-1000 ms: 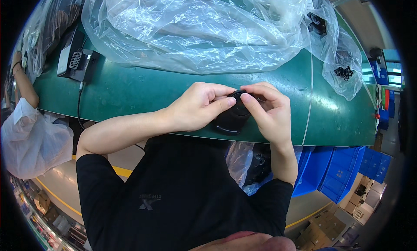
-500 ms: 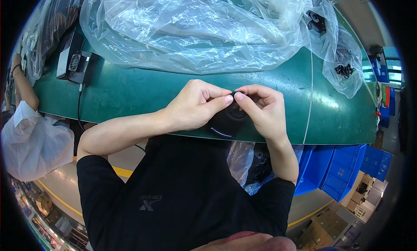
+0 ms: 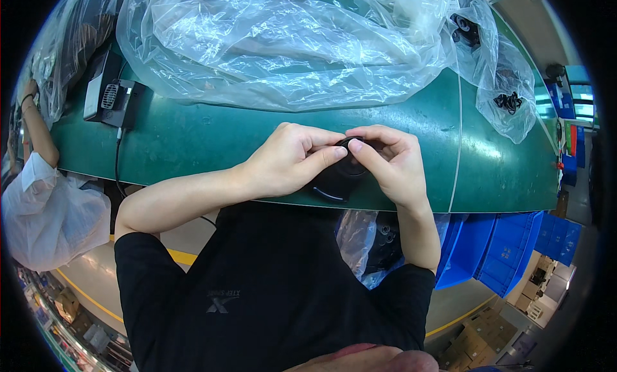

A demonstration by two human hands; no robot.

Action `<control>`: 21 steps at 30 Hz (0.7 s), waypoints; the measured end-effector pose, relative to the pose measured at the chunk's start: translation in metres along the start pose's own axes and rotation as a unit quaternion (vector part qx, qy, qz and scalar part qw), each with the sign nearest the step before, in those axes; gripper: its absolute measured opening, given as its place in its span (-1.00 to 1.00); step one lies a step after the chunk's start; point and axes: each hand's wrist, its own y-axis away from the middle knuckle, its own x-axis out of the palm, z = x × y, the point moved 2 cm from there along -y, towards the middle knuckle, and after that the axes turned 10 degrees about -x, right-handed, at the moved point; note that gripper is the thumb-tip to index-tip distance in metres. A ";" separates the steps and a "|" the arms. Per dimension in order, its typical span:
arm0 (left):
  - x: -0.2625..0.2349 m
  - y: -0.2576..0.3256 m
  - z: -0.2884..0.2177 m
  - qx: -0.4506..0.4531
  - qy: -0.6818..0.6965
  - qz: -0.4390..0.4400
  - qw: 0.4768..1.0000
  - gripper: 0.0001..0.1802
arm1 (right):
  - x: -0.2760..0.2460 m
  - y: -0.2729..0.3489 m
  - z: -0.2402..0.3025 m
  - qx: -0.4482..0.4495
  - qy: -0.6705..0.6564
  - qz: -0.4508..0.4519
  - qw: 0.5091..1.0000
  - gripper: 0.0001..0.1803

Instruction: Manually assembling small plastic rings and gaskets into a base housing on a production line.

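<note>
Both hands are working one small round black part, holding it at the near edge of the green table, right in front of the body, probably so the table edge is steadying it. Left hand is cupping it from its side, thumb and forefinger pinching closed on the top rim. Right hand is mirroring that, fingers pressing down on the same spot. Beyond the fingers a big clear plastic bag is lying crumpled. Blue bins are sitting below the right wrist, within reach.
</note>
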 end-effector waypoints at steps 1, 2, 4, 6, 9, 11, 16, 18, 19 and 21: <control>0.000 0.000 0.000 0.002 0.000 -0.002 1.000 -0.69 | -0.001 0.000 0.000 0.007 -0.007 -0.002 1.000 -0.81; 0.000 0.000 -0.001 0.002 -0.001 -0.002 1.000 -0.69 | -0.001 0.000 -0.001 0.013 -0.014 -0.005 1.000 -0.81; 0.001 0.001 -0.006 -0.007 0.001 -0.002 1.000 -0.67 | -0.001 0.001 -0.001 0.015 -0.020 -0.008 1.000 -0.81; 0.004 0.001 -0.003 0.007 0.038 -0.019 0.999 -0.67 | -0.001 0.000 -0.001 0.017 -0.026 -0.010 0.999 -0.81; 0.000 0.001 -0.004 0.002 0.034 -0.034 0.999 -0.68 | -0.002 0.000 -0.001 0.010 -0.021 -0.018 1.000 -0.80; 0.000 0.001 -0.003 -0.016 -0.005 -0.032 0.999 -0.69 | -0.001 0.000 -0.001 0.000 0.022 -0.009 1.000 -0.79; 0.000 0.002 -0.003 0.041 -0.022 -0.067 0.997 -0.76 | 0.001 0.000 -0.002 -0.019 0.026 -0.006 0.999 -0.79; 0.000 0.004 -0.006 0.037 -0.029 -0.069 0.997 -0.76 | 0.002 0.000 -0.003 -0.030 0.035 -0.004 0.999 -0.80; 0.000 0.005 -0.007 0.033 -0.036 -0.071 0.996 -0.77 | 0.002 0.000 -0.002 -0.045 0.039 -0.002 0.998 -0.81; -0.002 0.005 -0.008 0.037 -0.055 -0.069 0.995 -0.77 | 0.002 -0.001 -0.003 -0.059 0.043 -0.002 0.997 -0.82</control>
